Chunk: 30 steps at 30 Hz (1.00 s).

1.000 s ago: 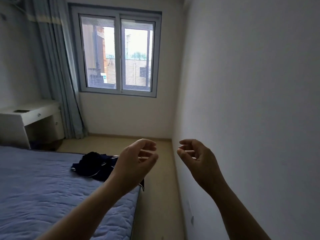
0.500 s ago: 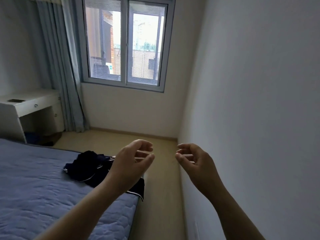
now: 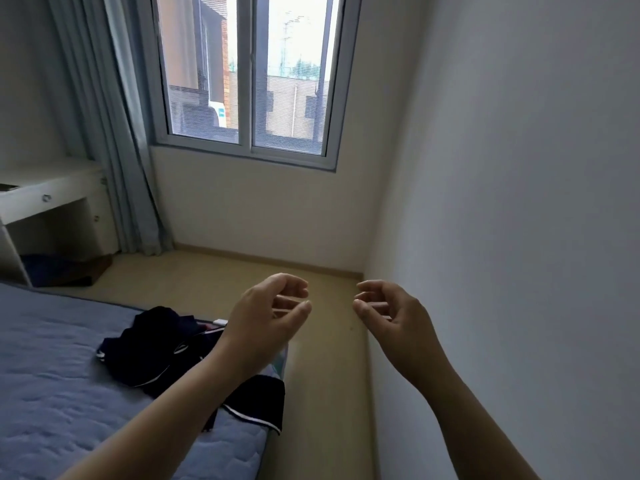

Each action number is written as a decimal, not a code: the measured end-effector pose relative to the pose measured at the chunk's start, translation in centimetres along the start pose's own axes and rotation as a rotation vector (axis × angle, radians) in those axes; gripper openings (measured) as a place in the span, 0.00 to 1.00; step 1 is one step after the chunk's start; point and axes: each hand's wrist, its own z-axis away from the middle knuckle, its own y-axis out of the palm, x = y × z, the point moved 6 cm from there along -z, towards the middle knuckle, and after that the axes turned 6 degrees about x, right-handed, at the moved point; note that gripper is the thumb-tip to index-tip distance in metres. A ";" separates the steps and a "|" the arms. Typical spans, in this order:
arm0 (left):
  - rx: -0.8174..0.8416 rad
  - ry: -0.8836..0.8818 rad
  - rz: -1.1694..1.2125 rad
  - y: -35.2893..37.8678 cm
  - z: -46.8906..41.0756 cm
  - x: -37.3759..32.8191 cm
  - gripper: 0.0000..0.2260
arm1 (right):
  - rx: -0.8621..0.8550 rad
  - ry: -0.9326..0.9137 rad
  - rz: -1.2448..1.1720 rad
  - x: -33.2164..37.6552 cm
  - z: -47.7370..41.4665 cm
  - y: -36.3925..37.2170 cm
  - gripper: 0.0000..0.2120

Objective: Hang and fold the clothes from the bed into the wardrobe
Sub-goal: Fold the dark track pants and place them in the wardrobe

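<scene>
Lying crumpled on the blue quilted bed, the dark navy white-trimmed garment runs diagonally toward the mattress's right edge, below-left of both hands. The left hand, loosely curled and empty, hovers nearer it; the right hand, equally empty, hangs beside the plain white wall.

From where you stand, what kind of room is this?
Most likely a bedroom in a home. There is a bed with a blue quilted cover and dark clothes lying on it, a white desk beside a curtain, and a window.
</scene>
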 end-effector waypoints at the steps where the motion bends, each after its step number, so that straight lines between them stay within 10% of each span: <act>1: 0.004 -0.007 -0.004 0.4 -1.2 0.8 0.07 | 0.006 -0.003 -0.011 -1.0 -1.4 0.2 0.09; 30: -0.209 -0.349 0.032 -4.7 -33.5 29.4 0.07 | 0.389 0.010 -0.100 -18.3 -44.5 18.4 0.08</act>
